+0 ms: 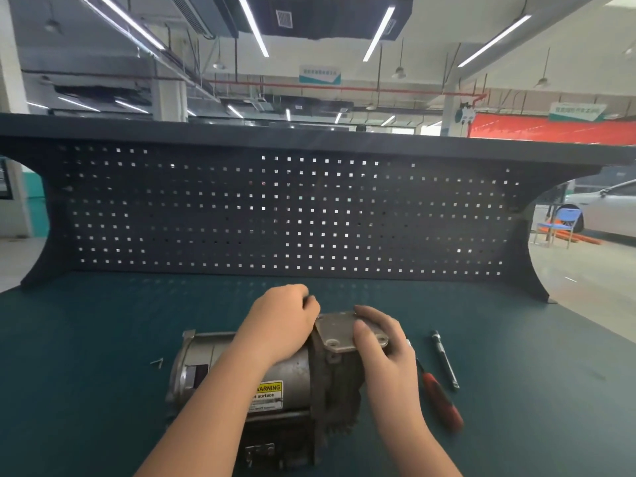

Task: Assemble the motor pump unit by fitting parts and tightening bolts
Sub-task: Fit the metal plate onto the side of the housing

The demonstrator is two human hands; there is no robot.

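Note:
The motor pump unit [289, 376] lies on its side on the green bench mat, a silver cylinder with a yellow warning label and a dark finned pump end on the right. A grey metal plate [335, 330] with bolt holes sits on top of the pump end. My right hand [382, 342] grips the plate's right side, thumb on top and fingers over its far edge. My left hand [285, 321] is curled at the plate's left edge and pinches something small that I cannot make out.
A red-handled screwdriver [442, 395] and a slim metal extension bar [445, 359] lie right of the unit. A few small screws [157, 362] lie to its left. A dark pegboard [289, 215] stands behind the green mat [103, 339].

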